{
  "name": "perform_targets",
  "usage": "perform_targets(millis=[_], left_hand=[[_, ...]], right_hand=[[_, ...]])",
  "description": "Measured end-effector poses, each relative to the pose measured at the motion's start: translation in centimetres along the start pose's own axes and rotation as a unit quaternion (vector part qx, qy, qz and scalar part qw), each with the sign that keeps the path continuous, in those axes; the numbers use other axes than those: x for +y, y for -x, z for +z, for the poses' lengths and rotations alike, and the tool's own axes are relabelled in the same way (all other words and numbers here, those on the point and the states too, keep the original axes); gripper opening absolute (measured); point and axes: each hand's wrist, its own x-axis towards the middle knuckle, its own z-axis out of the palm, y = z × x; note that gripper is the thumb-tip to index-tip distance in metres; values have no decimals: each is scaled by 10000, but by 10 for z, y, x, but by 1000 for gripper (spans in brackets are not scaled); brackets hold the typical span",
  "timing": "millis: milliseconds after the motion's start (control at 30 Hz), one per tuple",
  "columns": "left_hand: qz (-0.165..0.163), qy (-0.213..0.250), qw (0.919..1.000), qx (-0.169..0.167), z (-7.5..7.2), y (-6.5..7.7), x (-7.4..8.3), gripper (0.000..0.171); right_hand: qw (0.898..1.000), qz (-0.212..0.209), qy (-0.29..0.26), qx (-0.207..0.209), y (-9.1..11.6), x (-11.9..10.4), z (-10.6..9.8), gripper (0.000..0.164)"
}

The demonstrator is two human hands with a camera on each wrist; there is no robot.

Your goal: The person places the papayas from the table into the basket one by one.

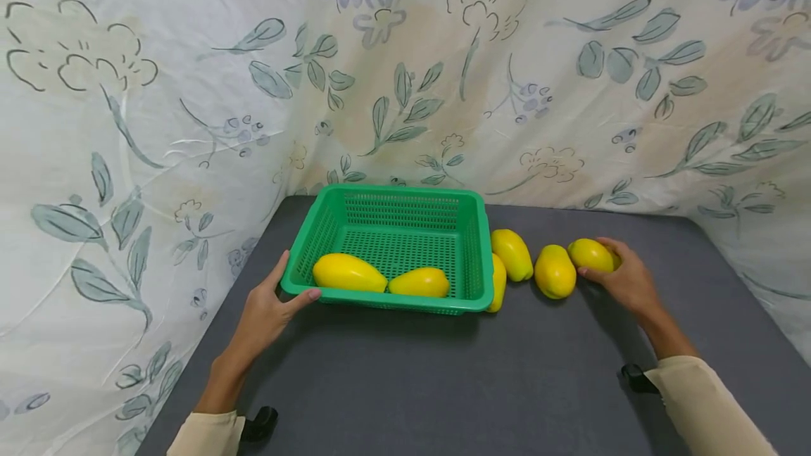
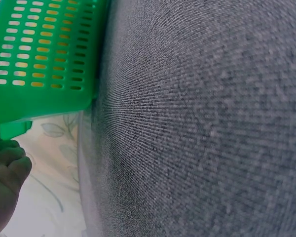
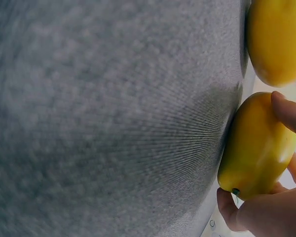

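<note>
A green plastic basket (image 1: 405,303) with slotted walls sits on the dark grey table, two yellow mangoes lying along its front side: a longer mango (image 1: 350,273) at left and a smaller mango (image 1: 419,282) beside it. My left hand (image 1: 269,312) grips the basket's front left corner, thumb on the rim; its curled fingers show under the rim in the left wrist view. Over at the right, my right hand (image 1: 626,279) holds a mango (image 3: 259,148), thumb on one side and fingers round the far end. Close beside that one lies another mango (image 1: 555,271).
Between the basket and the right-hand fruit lies a mango (image 1: 512,255); another mango (image 1: 498,283) is partly hidden behind the basket's right wall. A floral cloth (image 1: 405,104) hangs behind and at both sides of the table (image 1: 405,385).
</note>
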Motion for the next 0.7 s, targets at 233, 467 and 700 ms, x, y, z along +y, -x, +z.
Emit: perform_targets(millis=[233, 467, 700], left_hand=[[-8, 76, 10000, -12, 1, 0, -1, 103], [-36, 67, 10000, -45, 0, 0, 0, 103], [-48, 124, 9999, -32, 0, 0, 1, 104]], right_hand=[[10000, -17, 19, -37, 2, -3, 0, 89], [9999, 41, -146, 70, 7, -3, -3, 89], [9991, 109, -278, 312, 11, -5, -7, 88]])
